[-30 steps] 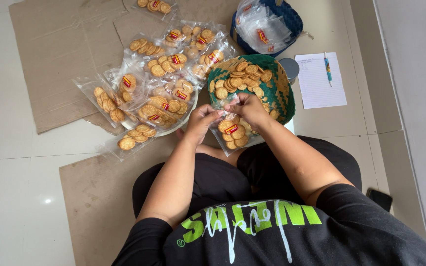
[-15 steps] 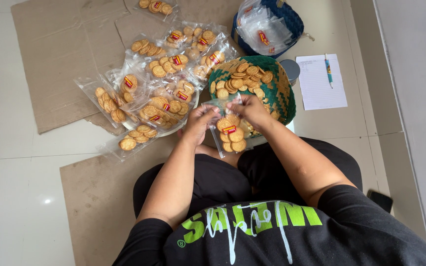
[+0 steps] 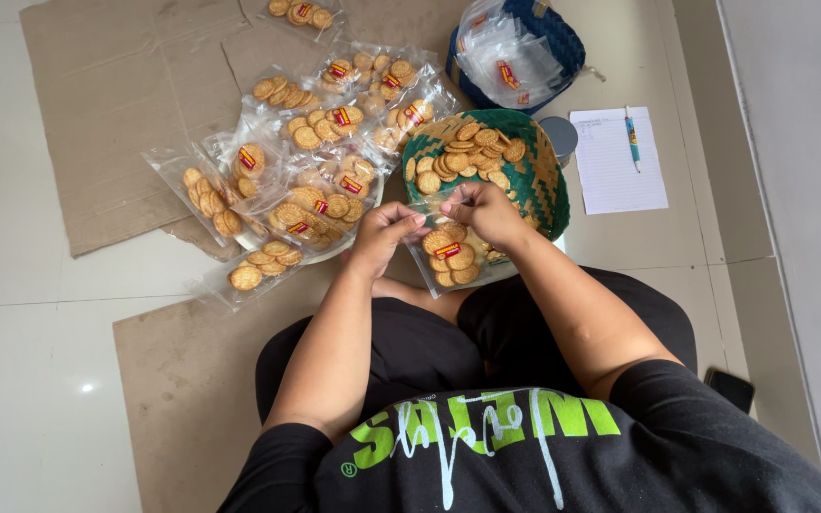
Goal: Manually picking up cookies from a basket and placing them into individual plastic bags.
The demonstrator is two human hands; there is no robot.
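Since half a second earlier we had lowered the clear bag of biscuits (image 3: pixel 452 258) slightly, both hands, left (image 3: pixel 384 234) and right (image 3: pixel 483 211), pinched shut on its mouth at six o'clock of the green basket (image 3: pixel 542 176), seemingly mid-sealing, pressing along the strip seeming next.

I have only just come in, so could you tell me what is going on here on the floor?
A person sits on the floor, and both hands, the left hand and the right hand, pinch the top edge of a clear bag of round biscuits. Just beyond it is a green woven basket of loose biscuits. A pile of filled bags lies to the left on cardboard. A blue basket of empty bags and a notepad with a pen lie farther off.
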